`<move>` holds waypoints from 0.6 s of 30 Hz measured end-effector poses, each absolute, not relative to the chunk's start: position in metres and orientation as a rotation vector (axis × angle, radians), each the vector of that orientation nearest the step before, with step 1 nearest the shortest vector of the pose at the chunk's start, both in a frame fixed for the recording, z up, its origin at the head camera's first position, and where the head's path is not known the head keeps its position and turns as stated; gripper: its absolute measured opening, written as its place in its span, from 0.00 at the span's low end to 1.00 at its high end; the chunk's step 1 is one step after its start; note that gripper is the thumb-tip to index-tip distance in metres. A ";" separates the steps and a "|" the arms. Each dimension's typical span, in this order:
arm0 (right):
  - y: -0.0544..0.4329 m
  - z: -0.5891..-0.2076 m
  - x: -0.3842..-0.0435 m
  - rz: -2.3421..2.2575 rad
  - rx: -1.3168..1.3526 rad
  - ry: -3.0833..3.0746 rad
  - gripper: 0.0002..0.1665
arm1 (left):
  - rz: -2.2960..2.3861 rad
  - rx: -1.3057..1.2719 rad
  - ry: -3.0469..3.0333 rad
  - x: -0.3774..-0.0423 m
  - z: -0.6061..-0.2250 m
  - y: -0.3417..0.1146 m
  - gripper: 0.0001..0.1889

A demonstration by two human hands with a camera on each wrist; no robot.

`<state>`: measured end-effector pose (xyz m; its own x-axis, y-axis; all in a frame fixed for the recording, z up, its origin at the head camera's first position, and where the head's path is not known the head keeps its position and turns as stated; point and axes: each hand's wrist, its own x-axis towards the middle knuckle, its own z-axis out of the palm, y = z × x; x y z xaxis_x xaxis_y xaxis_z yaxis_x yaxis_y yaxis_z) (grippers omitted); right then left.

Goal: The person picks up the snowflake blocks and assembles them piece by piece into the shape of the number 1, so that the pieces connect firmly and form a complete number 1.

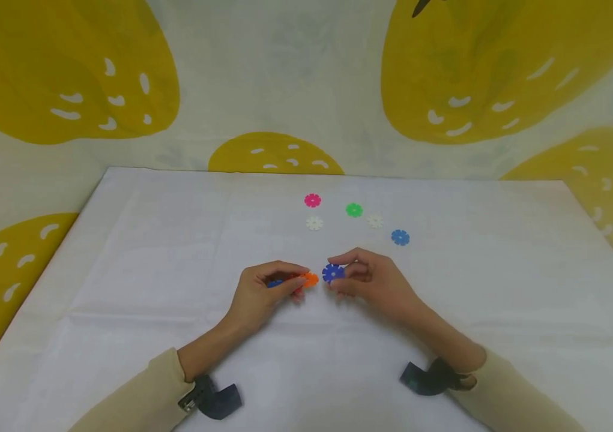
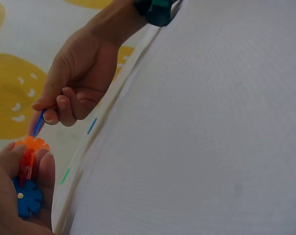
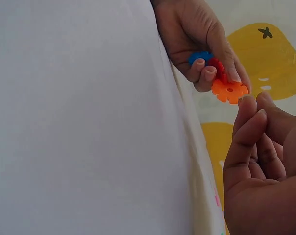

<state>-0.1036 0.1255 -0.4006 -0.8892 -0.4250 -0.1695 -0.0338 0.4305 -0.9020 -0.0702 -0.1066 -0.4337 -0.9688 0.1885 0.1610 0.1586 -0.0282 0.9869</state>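
Observation:
My left hand (image 1: 263,291) grips a joined chain of notched plastic snowflake discs. An orange disc (image 3: 230,91) is at its outer end, a red disc (image 2: 26,165) in the middle and a blue disc (image 2: 29,198) nearer the palm. Between thumb and fingertips, my right hand (image 1: 379,282) pinches a dark blue snowflake disc (image 1: 333,273). It faces the orange disc with a small gap in the head view, and appears edge-on in the left wrist view. My right fingers hide it in the right wrist view.
Beyond the hands, loose discs lie on the white-covered table (image 1: 149,252): pink (image 1: 313,200), green (image 1: 354,210), light blue (image 1: 400,237), and two white ones, left (image 1: 314,223) and right (image 1: 375,221). A yellow-patterned cloth (image 1: 284,78) hangs behind the table's back edge.

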 end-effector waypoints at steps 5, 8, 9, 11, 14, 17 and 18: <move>0.125 -0.403 -0.100 -1.482 -0.414 2.265 0.19 | 2.175 0.361 2.167 -0.067 -0.422 -0.105 0.08; 0.124 -0.406 -0.099 -1.507 -0.434 2.210 0.20 | 2.140 0.334 2.170 -0.063 -0.410 -0.103 0.07; 0.124 -0.407 -0.099 -1.513 -0.442 2.192 0.20 | 2.127 0.322 2.170 -0.061 -0.406 -0.103 0.07; 0.124 -0.409 -0.099 -1.525 -0.448 2.162 0.20 | 2.117 0.324 2.170 -0.060 -0.403 -0.102 0.07; 0.124 -0.410 -0.098 -1.541 -0.456 2.135 0.20 | 2.120 0.336 2.155 -0.061 -0.403 -0.102 0.06; 0.124 -0.412 -0.097 -1.564 -0.460 2.112 0.20 | 2.128 0.355 2.147 -0.061 -0.404 -0.102 0.06; 0.123 -0.412 -0.096 -1.575 -0.463 2.097 0.19 | 2.128 0.359 2.145 -0.061 -0.406 -0.103 0.06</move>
